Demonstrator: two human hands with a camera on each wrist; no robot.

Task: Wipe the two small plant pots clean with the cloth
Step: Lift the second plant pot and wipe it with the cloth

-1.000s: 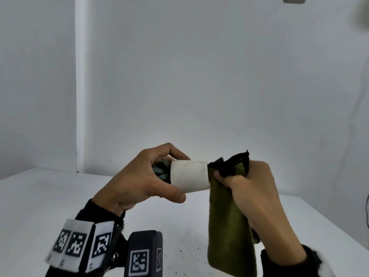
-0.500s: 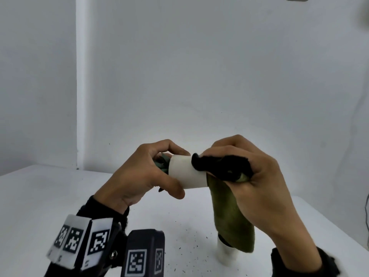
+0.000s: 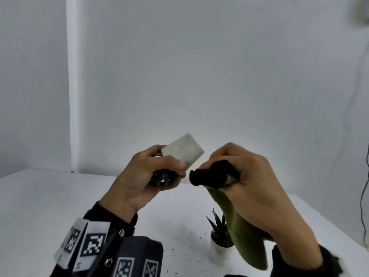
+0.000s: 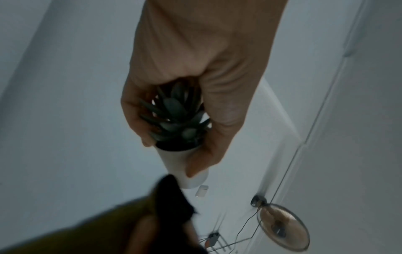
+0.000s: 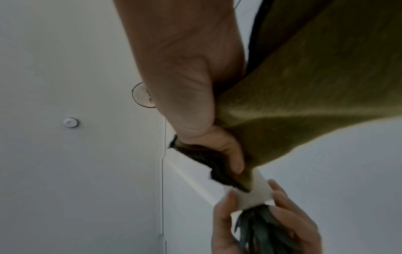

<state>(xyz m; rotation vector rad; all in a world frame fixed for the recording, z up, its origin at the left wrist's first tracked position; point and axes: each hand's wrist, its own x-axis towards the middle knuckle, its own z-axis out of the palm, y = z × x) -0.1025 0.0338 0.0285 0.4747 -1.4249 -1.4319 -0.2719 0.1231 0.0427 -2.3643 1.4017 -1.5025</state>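
Note:
My left hand (image 3: 169, 162) grips a small white pot (image 3: 182, 153) above the table, tilted with its base up and to the right. Its succulent (image 4: 176, 116) points into my palm. My right hand (image 3: 223, 168) clenches an olive cloth (image 3: 239, 226) whose bunched black edge (image 3: 213, 176) sits just right of the pot. In the right wrist view that cloth edge (image 5: 219, 170) lies against the pot (image 5: 254, 194). The second white pot (image 3: 220, 250), with a spiky plant, stands on the table below, partly hidden by the hanging cloth.
Dark soil specks (image 3: 179, 236) are scattered over the white table (image 3: 50, 196). A white wall stands close behind. A cable (image 3: 364, 186) hangs at the far right. Marker-covered wrist gear (image 3: 93, 244) fills the lower left.
The pot has swung from lying sideways to base-up. My right hand has slid the cloth off the pot's side and moved right, uncovering the second pot on the table.

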